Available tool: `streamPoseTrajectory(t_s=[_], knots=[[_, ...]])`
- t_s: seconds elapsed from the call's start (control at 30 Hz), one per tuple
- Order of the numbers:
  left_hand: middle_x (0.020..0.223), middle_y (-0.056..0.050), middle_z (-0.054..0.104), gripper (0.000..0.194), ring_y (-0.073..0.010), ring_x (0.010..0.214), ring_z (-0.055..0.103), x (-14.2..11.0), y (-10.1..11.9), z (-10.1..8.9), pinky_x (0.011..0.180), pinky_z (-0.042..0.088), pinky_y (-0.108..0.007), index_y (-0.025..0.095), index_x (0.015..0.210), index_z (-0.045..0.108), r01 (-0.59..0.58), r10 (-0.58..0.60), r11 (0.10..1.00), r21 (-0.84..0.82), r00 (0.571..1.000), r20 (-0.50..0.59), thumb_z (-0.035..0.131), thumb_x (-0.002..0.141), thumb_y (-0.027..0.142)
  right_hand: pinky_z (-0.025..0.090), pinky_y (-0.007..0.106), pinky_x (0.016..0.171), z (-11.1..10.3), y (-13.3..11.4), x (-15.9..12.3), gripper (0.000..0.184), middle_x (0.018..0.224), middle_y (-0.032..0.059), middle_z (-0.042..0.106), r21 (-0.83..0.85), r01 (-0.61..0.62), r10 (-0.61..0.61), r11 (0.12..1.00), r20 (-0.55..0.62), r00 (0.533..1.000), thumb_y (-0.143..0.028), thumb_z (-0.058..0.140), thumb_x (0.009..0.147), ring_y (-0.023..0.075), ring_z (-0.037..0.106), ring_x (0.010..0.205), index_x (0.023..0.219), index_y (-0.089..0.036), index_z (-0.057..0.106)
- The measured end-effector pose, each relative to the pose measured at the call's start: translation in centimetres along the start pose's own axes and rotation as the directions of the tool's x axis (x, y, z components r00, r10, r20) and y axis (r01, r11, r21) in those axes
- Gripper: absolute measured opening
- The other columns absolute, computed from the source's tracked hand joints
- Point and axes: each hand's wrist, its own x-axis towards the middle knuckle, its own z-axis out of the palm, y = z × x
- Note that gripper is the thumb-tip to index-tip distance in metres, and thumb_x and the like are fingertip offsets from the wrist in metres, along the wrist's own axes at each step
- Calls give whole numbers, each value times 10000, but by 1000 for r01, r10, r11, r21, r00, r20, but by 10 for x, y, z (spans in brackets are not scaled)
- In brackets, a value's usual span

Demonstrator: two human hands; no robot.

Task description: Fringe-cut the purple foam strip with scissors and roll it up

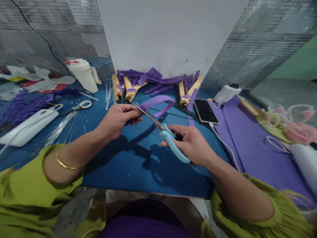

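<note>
My left hand (122,119) pinches one end of a purple strip (160,100), which looks like crepe paper or felt. The strip's free part curls up and over to the right above the table. In my right hand (189,142) is a pair of scissors (173,145) with light blue handles. Their slim metal blades reach up and left to the strip, close by my left fingertips. Whether the blades are fully closed on the strip I cannot tell. Part of the strip's held end is hidden behind my left fingers.
Small tan-wrapped purple flower bunches (131,89) and folded purple strips (158,77) lie at the back against a white panel (160,36). A phone (206,111) with a cable sits right, beside purple sheets (237,132). Left are a white cup (83,74), glue sticks (108,94) and other scissors (85,104).
</note>
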Motion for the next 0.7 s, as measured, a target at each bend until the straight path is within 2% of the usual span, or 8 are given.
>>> streamPoseTrajectory(t_s=[0.2,0.47,0.7], knots=[[592,-5,665,122,-86,530,548,0,0,0,505,377,-200,158,693,736,15,-15,1000,-14,1000,-9,788,691,268,330,245,532,0,1,0,229,712,-15,579,6,2,-3,1000,13,1000,-404,719,785,115,417,587,876,-199,674],[577,-10,665,92,-96,534,562,1,2,-1,533,415,-208,156,685,742,50,-50,998,-34,999,-2,785,667,235,305,245,511,-2,3,0,232,710,-19,549,48,-7,4,999,49,999,-397,721,781,103,378,579,808,-185,632],[619,-16,681,149,-95,542,555,2,1,-3,519,390,-212,158,714,738,41,-41,999,-13,999,14,791,687,294,303,253,521,-2,1,2,237,708,-19,539,127,-48,39,991,71,997,-395,738,755,105,396,589,821,-184,655]])
